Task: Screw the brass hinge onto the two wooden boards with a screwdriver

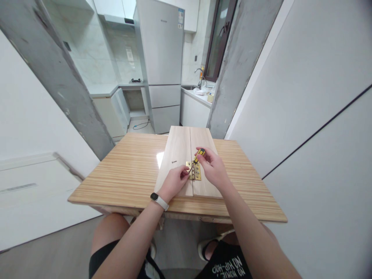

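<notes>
Screwdriver [198, 157] is clamped in the fingers of the right hand [212, 166], its long axis slanting from the handle at upper right down and left to the tip. The tip lies at the left leaf of the gold-coloured hinge [198, 172], just beside the left fingertips; whether it touches the metal cannot be told. Hinge position: across the seam between the left board [178, 147] and the right board [204, 140], knuckle in line with the seam, directly right of the left hand [175, 179]. The left fingers are drawn close at the leaf; whether they grip anything cannot be told. A loose screw [174, 162] lies crosswise on the left board, nearer the left hand. Both boards rest on the table [130, 166].
</notes>
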Tool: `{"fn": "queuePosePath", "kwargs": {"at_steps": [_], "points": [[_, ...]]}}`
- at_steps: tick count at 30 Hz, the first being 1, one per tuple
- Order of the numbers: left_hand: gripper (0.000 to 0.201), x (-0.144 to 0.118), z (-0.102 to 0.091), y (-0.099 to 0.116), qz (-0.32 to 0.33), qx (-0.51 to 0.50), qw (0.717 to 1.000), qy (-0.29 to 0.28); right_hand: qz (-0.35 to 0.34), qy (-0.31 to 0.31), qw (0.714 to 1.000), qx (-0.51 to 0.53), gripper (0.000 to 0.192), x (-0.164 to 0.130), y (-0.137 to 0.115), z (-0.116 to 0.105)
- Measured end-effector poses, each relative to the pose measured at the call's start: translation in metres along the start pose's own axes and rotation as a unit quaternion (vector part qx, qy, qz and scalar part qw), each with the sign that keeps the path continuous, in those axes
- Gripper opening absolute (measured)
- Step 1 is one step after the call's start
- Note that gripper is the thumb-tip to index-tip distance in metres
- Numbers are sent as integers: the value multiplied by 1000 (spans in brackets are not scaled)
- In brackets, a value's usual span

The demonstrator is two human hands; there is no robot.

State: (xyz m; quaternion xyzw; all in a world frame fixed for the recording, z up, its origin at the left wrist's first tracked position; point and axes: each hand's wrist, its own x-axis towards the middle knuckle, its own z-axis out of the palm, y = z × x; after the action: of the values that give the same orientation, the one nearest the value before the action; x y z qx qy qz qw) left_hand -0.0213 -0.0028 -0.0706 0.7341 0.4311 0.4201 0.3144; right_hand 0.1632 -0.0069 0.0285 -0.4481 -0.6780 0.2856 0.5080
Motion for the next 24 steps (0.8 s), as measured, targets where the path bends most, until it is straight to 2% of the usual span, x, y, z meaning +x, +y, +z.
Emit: {"fn": "queuePosePath", "kwargs": {"at_steps": [18,24], "points": [[22,-1,-2,3,-2,8,1000,2,7,-26,1000,15,33,5,0,-2],[22,-1,-3,4,-3,0,1000,2,-26,-84,996,27,40,7,-7,-5]]}}
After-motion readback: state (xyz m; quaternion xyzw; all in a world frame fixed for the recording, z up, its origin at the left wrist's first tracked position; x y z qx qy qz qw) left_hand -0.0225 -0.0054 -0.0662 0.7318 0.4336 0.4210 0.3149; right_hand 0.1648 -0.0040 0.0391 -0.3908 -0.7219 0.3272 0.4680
